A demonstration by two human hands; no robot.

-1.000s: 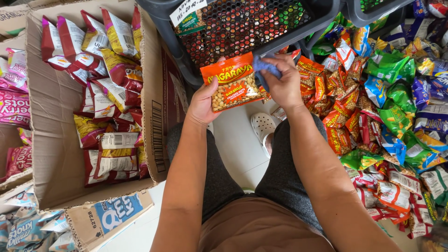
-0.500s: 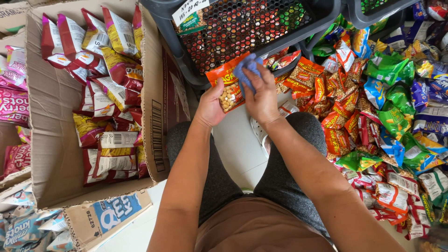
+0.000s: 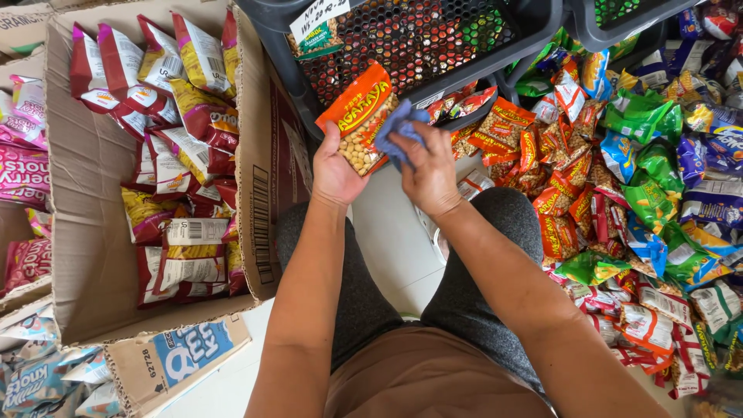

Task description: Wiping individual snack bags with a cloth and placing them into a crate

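1. Head view: the left hand (image 3: 334, 172) grips an orange packet of nuts (image 3: 361, 117), fingers closed on its lower edge, in front of a black crate (image 3: 495, 31).
2. The right hand (image 3: 430, 174) presses a blue cloth (image 3: 401, 131) against the packet, fingers curled round the cloth.
3. A cardboard box (image 3: 93, 186) of snack bags sits left; loose packets (image 3: 619, 170) are piled right.

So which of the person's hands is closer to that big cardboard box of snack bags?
Left. The left hand, holding an orange peanut packet, sits just beside the cardboard box. The right hand, pressing a blue cloth, is farther away.
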